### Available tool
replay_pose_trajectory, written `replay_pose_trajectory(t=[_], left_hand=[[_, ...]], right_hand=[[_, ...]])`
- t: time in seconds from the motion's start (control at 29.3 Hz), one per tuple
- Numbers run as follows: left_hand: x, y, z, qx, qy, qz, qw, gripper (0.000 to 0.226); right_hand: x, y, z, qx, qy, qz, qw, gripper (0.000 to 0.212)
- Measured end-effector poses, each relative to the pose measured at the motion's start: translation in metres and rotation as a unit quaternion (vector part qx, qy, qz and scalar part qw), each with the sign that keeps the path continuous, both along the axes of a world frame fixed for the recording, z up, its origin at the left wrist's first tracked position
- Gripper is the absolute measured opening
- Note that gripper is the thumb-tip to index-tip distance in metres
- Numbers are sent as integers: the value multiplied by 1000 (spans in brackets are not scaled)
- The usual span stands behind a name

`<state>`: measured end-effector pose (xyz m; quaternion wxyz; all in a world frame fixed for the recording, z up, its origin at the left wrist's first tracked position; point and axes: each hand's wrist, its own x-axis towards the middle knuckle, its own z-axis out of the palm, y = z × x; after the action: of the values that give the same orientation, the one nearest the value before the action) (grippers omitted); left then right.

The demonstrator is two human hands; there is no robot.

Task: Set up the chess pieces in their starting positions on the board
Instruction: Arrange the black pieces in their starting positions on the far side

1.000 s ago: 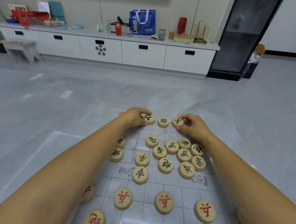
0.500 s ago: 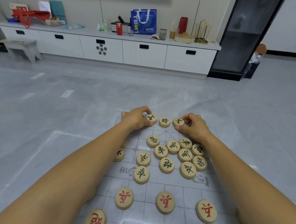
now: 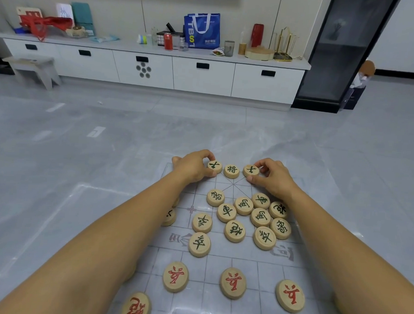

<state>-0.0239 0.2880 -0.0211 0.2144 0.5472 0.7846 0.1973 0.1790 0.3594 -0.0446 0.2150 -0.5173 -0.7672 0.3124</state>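
Wooden discs with dark lettering are sitting in a short row along the far edge of the board point(image 3: 219, 260), a thin pale sheet that is lying flat on the grey floor point(image 3: 81, 150). At the left end of that row the left hand point(image 3: 191, 168) is curling over and pinching the left advisor disc point(image 3: 214, 166) between thumb and forefinger, with the disc lying flat on the sheet. Just beside it, in the middle, the general disc point(image 3: 231, 170) is resting untouched at the head of the crossed palace lines point(image 3: 233, 185). To its right the right hand point(image 3: 273, 178) is pinching the right advisor disc point(image 3: 251, 170) the same way, thumb on the near rim and fingers on the far rim. With both hands working at the far row, the loose cluster point(image 3: 243, 205) of unsorted dark-lettered discs is lying nearer the person, between the two forearms and crowding closer to the right wrist. The right hand is therefore probably going to be the handier one for drawing out the next piece. Red-lettered discs point(image 3: 175, 276) are sitting nearest the person, well apart from both hands.
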Motion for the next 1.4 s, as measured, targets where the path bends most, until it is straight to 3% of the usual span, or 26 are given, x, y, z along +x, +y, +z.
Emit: replay_pose_trajectory(t=[0.85, 1.06, 1.19, 1.4], left_hand=[[1, -4, 1, -10, -3, -7, 1000, 32], [0, -5, 3, -23, -20, 3, 1000, 45], [12, -2, 6, 9, 65, -17, 998, 59], [31, 10, 5, 29, 141, -42, 989, 41]], right_hand=[[0, -1, 0, 16, -15, 2, 1000, 40], [1, -2, 1, 0, -3, 5, 1000, 48], [2, -2, 1, -4, 5, 9, 1000, 48], [1, -3, 1, 4, 0, 10, 1000, 39]])
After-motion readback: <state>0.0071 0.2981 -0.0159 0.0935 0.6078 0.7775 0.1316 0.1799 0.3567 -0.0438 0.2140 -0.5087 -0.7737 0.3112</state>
